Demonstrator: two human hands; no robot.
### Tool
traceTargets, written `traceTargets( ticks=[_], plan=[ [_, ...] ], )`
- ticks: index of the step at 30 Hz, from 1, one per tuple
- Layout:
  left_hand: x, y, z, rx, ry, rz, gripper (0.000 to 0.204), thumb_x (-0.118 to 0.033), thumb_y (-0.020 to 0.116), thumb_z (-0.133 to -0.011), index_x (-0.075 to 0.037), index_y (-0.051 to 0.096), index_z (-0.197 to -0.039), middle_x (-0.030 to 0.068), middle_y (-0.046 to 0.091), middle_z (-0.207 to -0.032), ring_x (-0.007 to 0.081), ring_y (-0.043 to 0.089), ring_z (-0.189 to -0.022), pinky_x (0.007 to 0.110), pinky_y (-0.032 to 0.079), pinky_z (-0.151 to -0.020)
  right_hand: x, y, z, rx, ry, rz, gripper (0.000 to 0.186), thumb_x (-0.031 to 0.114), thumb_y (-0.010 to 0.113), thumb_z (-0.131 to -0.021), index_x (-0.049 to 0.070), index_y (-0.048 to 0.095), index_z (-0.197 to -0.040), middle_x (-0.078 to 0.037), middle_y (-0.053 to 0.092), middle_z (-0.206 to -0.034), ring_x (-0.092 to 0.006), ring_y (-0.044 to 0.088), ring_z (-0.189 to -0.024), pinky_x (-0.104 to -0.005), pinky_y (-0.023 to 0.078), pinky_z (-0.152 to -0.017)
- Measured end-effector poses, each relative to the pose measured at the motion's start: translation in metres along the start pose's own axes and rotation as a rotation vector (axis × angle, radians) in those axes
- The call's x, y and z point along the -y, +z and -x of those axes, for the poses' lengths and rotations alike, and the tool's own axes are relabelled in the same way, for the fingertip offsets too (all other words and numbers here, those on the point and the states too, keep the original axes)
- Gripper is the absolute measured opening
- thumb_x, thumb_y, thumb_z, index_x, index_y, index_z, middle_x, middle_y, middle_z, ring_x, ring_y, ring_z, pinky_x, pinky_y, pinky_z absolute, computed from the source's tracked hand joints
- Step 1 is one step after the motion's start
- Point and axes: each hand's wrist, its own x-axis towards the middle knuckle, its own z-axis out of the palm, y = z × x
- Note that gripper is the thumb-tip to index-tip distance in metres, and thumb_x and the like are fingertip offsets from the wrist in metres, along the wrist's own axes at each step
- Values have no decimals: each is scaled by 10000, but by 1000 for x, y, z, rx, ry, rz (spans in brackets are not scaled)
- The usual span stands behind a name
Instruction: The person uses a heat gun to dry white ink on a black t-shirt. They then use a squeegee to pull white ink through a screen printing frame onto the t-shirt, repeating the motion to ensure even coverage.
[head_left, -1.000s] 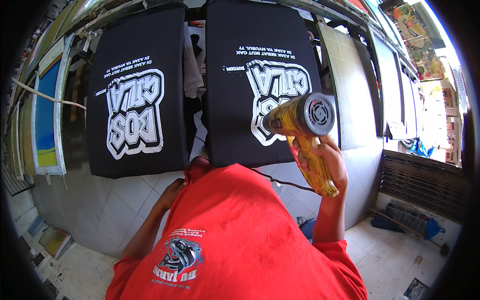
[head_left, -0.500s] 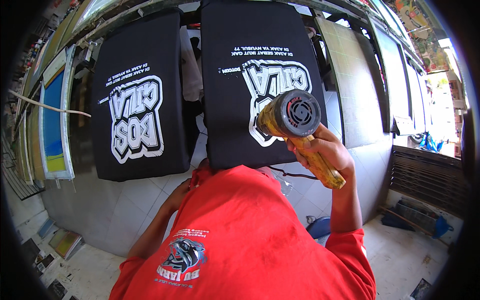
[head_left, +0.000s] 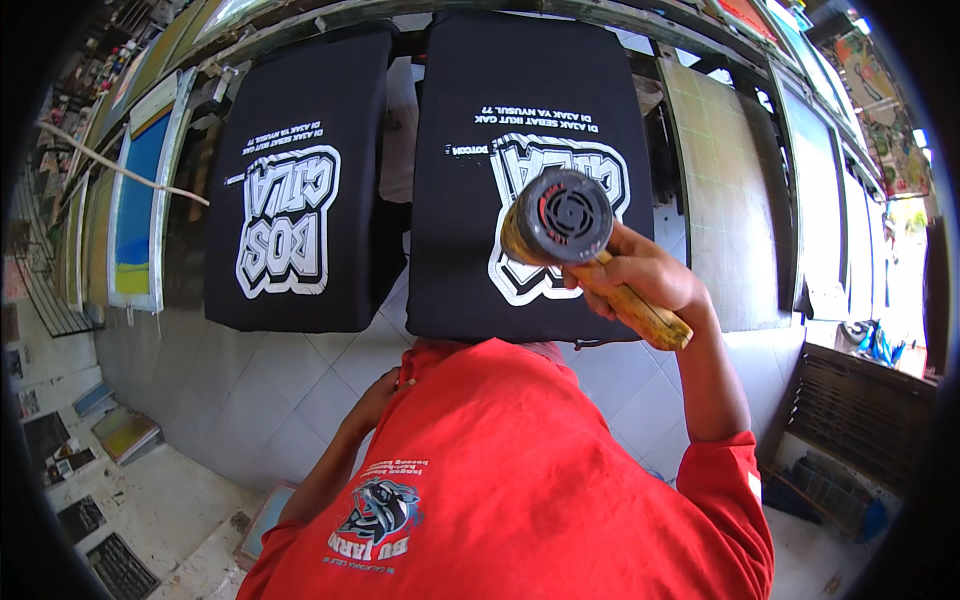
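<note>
My right hand (head_left: 640,275) grips a worn yellow heat gun (head_left: 620,305), its round black vented rear (head_left: 560,220) facing up, held over the white print on the right black shirt (head_left: 520,75), which is stretched on a board. Beside it lies a second black shirt (head_left: 295,90) with the same print, also on a board. My left hand (head_left: 385,395) is low beside the front of my red shirt, fingers curled and partly hidden by it; what they hold is unclear.
Framed screens (head_left: 140,240) and a pale cord (head_left: 150,180) are at left, pale flat boards (head_left: 725,190) at right. Below are a tiled surface (head_left: 300,375), stacked flat pieces (head_left: 125,435) on the floor and a dark slatted panel (head_left: 850,400) at lower right.
The heat gun has swung a little left and tilted, its rear turning further upward. My view has shifted, and my left hand appears slightly farther right beside my shirt.
</note>
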Motion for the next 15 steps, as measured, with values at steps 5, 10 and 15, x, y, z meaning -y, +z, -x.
traceTargets(
  ticks=[5,10,15],
  plan=[
    [-2,36,12,-76,-35,103,511,-431,525,-943,-23,518,-1249,141,594,-1176,227,556,-1078,347,425,-932,3,-9,-9,14,-39,22,479,111,588,-765,27,430,-1209,-125,566,-907,-149,550,-567,-263,474,-512],
    [1,63,12,-112,-18,150,533,-448,524,-936,-16,522,-1247,157,591,-1181,232,562,-1069,346,429,-928,1,-22,-8,256,62,78,588,154,642,-725,21,404,-1246,-148,571,-926,-167,568,-559,-274,493,-515],
    [26,81,6,-170,-37,55,612,-507,517,-910,2,515,-1251,202,587,-1184,275,577,-1063,350,437,-922,6,-32,-13,209,27,117,591,131,608,-729,41,384,-1268,-148,561,-932,-166,563,-538,-280,487,-497]
  ],
)
